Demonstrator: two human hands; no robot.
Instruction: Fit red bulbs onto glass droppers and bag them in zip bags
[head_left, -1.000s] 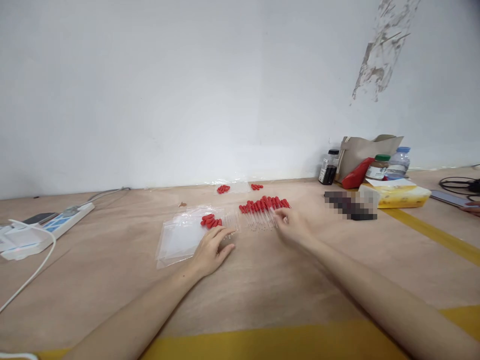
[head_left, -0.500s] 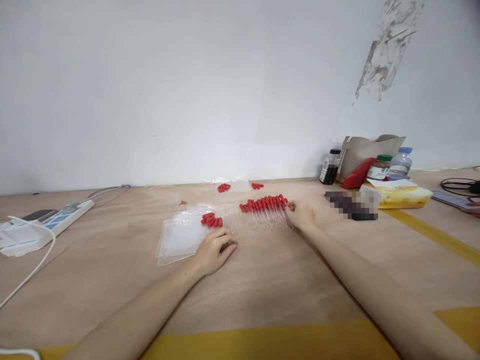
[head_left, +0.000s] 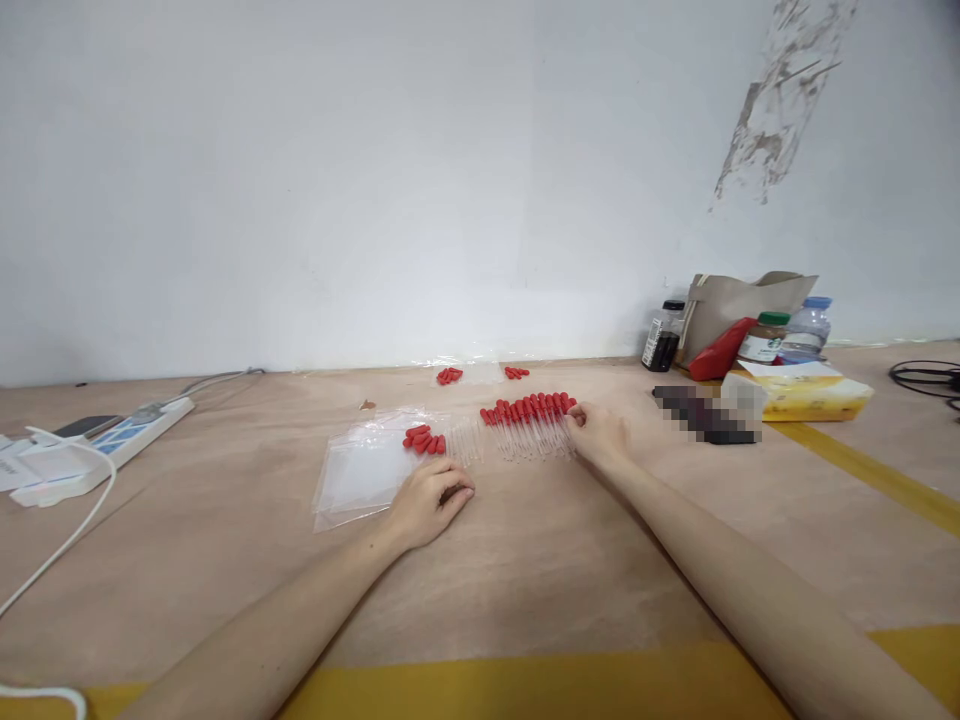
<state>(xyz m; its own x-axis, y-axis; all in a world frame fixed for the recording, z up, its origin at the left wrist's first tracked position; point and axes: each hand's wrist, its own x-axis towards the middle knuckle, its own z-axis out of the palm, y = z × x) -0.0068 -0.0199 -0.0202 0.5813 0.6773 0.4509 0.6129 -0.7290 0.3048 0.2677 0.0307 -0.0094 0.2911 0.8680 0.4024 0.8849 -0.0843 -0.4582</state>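
A slanted row of droppers [head_left: 529,418] with red rubber bulbs and clear thin tubes lies on the table in front of me. At the row's right end, my right hand [head_left: 598,432] is closed in a pinch against the last dropper, whose tube its fingers partly hide. My left hand [head_left: 431,502] rests on the tabletop, fingers loosely bent with a gap to the thumb, and nothing shows in it. Just beyond it are several loose red bulbs [head_left: 424,440] and a group of bare clear tubes [head_left: 466,440]. Clear plastic bags [head_left: 360,475] lie flat to its left.
Two small heaps of red bulbs [head_left: 450,376] lie near the wall. A power strip [head_left: 142,440] with a white cable stands at left. At right are a dark bottle [head_left: 661,338], a grey bag [head_left: 720,305], a jar [head_left: 763,340], a yellow tissue pack [head_left: 814,390] and a blurred dark object [head_left: 701,415].
My right hand has shifted slightly left against the end of the dropper row. My left hand stays in place. The hand and phone at the far right edge are out of view.
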